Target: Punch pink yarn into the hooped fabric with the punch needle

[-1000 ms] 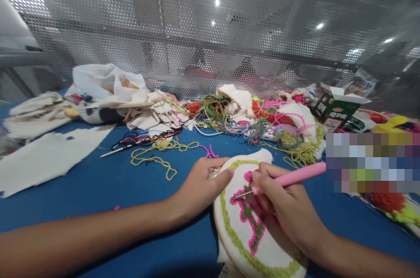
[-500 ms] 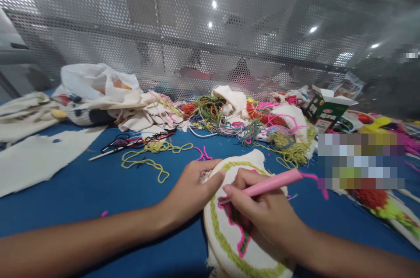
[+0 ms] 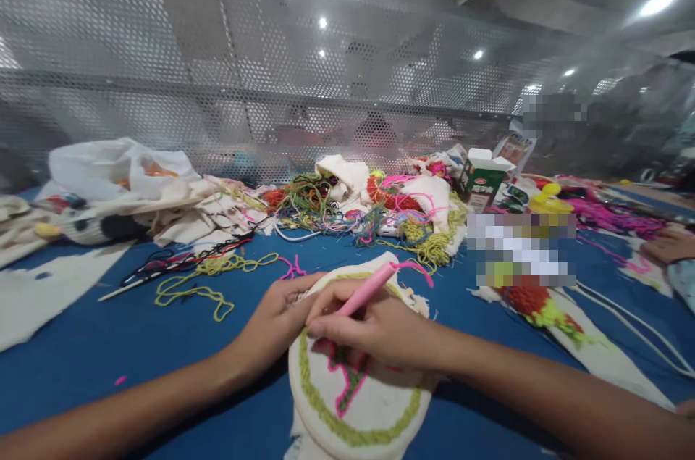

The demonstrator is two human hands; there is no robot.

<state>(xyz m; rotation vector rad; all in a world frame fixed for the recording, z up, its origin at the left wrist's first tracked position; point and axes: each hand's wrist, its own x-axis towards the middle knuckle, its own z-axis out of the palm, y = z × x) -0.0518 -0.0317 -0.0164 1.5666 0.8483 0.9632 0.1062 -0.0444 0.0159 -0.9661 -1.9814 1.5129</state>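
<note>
- A blue surface fills the near view, and a perforated screen stands along its far edge.
- Cloth lies at the left, with a white bag beyond it on the far left.
- A yarn pile of green, pink and red strands sits far centre, and a green carton stands just right of it.
- A hoop lies near centre on the surface, its cloth stitched with a green ring and a pink and green figure.
- The left hand rests on the hoop's left rim, its fingers curled over the far edge and pressing it down.
- The right hand lies over the hoop, its fingers pinching a pink needle like a pen; the tip is hidden at the cloth.
- Pink yarn trails from the needle's far end.
- A loose yellow-green strand lies left of the hoop.
- Another person's hand rests at the far right.
</note>
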